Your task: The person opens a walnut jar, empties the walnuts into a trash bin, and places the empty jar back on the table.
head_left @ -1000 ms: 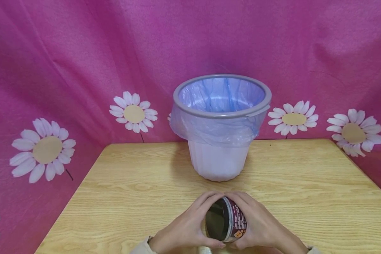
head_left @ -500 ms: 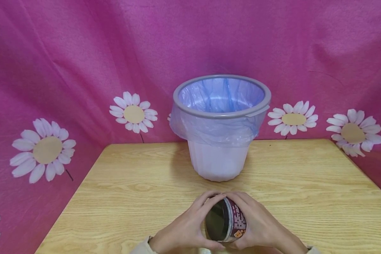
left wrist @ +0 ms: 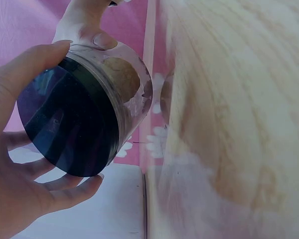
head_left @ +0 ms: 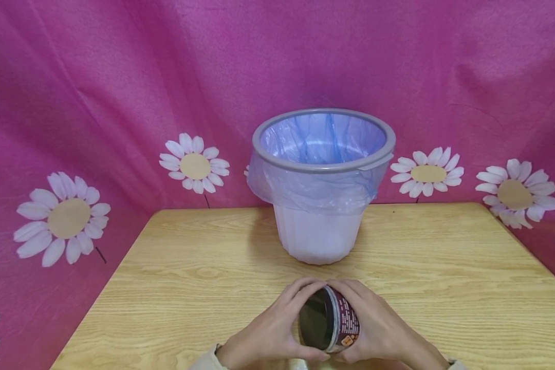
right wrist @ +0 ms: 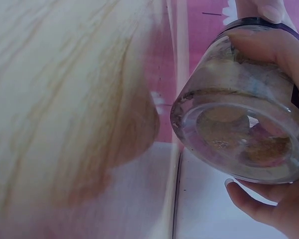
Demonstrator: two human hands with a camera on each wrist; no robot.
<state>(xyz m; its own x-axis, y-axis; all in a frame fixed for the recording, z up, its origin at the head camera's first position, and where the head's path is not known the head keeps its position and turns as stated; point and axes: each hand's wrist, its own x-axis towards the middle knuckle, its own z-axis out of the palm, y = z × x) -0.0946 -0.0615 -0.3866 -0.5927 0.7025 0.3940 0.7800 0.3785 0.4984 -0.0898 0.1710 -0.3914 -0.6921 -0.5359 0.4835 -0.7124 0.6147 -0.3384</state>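
Note:
Between both hands a clear jar (head_left: 348, 321) lies tipped on its side, its black lid (head_left: 315, 319) facing left. My left hand (head_left: 277, 325) grips the lid, thumb on one side and fingers spread round the far rim. The right hand (head_left: 381, 322) holds the jar's body over a dark purple label with white print. In the left wrist view the lid (left wrist: 70, 119) is large and glossy, with fingertips at its edge. The right wrist view shows the see-through jar bottom (right wrist: 244, 137), with brown patches visible through it. The jar is held just above the tabletop.
Behind the hands stands a white bin (head_left: 319, 234) with a grey rim (head_left: 324, 167) and a bluish plastic liner (head_left: 314, 190) folded over it. The wooden table (head_left: 189, 267) reaches back to a pink curtain (head_left: 213, 67) with white flowers.

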